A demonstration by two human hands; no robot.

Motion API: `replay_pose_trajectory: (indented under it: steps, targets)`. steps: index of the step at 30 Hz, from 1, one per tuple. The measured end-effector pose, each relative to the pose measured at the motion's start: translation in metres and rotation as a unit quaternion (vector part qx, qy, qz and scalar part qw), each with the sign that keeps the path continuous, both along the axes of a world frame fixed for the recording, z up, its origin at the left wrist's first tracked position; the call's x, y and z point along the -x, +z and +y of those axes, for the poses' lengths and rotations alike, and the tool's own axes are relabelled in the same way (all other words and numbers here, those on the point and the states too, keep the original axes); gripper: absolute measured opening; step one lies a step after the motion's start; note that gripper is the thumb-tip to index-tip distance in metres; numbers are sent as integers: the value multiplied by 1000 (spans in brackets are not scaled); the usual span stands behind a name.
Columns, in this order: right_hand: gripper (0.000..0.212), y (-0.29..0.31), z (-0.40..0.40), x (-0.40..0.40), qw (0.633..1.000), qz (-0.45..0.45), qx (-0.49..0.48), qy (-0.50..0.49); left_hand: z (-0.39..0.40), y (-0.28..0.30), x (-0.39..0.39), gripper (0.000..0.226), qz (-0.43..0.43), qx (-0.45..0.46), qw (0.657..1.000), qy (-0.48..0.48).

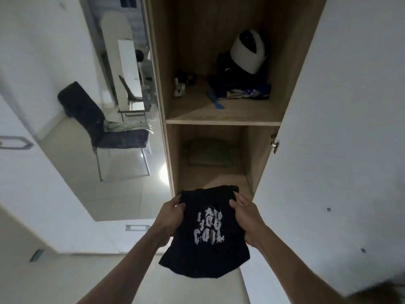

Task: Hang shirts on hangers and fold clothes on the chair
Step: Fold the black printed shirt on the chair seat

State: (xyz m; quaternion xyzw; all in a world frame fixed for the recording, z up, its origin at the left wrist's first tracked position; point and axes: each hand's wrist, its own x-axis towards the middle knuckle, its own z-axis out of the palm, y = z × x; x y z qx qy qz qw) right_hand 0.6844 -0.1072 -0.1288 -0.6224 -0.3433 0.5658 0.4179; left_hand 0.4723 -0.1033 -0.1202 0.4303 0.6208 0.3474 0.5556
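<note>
A wooden wardrobe (221, 122) stands open with white doors, a mirror (122, 128) at its left showing a dark chair (98, 128) with pale clothes (129, 126) on its seat. Its upper shelf carries a helmet (247, 53) on dark clothing, and a folded cloth (210, 152) lies in the lower compartment. In front of that compartment a black shirt (206, 233) with white lettering hangs between both hands: the left hand (171, 218) grips its left edge and the right hand (247, 218) its right edge, fingers (235, 204) curled into the fabric.
</note>
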Motion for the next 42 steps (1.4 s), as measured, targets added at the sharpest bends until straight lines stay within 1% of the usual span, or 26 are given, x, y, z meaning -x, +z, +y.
replay_pose_trajectory:
  steps: [3, 6, 8, 13, 16, 17, 18, 20, 23, 26, 29, 32, 33, 34, 36, 38, 39, 40, 42]
  targets:
    - [38, -13, 40, 0, 1000, -11, -1, -6, 50, -13, -2, 41, -11, 0, 1000, -8]
    - [40, -30, 88, -3, 999, -21, -2, -26, 97, -29, -9, 35, -15, -6, 1000, -6]
    - [40, -38, 112, -3, 999, -25, -4, -21, 119, -37, -14, 31, -15, -5, 1000, 0]
    - [32, -80, 203, -18, 997, -57, -38, -20, 202, -83, -30, 33, 35, -37, 998, 30]
    - [26, -110, 255, -31, 996, -76, -49, 3, 246, -110, -47, 35, 43, -44, 998, 30]
    - [29, -124, 275, -35, 995, -81, -53, 18, 261, -118, -54, 35, 40, -57, 997, 31]
    - [35, -140, 294, -39, 995, -76, -57, 23, 276, -125, -59, 39, 39, -70, 996, 36]
    - [39, -179, 337, -49, 996, -54, -69, 14, 314, -151, -69, 43, 64, -80, 993, 54]
    - [42, -201, 379, -48, 996, -40, -77, 9, 363, -187, -73, 46, 81, -55, 993, 63]
    - [39, -222, 414, -45, 995, -13, -97, -13, 403, -218, -76, 47, 101, -106, 988, 43]
    - [40, -237, 441, -44, 992, 8, -127, -17, 431, -235, -79, 47, 102, -154, 981, 62]
    - [39, -258, 468, -49, 987, -18, -159, -31, 457, -260, -76, 49, 71, -180, 979, 69]
    - [38, -266, 475, -53, 987, -19, -154, -35, 461, -266, -75, 50, 63, -181, 979, 66]
    - [38, -276, 478, -54, 990, -12, -136, -28, 464, -277, -73, 50, 62, -178, 980, 57]
    - [38, -300, 480, -61, 996, -11, -89, -9, 465, -296, -73, 47, 71, -132, 988, 33]
    - [39, -323, 475, -70, 997, -58, -44, 10, 461, -320, -69, 45, 94, -67, 993, 20]
    - [38, -330, 472, -74, 995, -88, -35, 8, 457, -329, -66, 45, 120, -42, 992, 15]
    - [38, -335, 467, -77, 992, -120, -31, 9, 454, -339, -62, 48, 147, -21, 989, 16]
    - [41, -340, 456, -80, 986, -164, -34, 14, 447, -349, -56, 61, 198, -2, 980, 28]
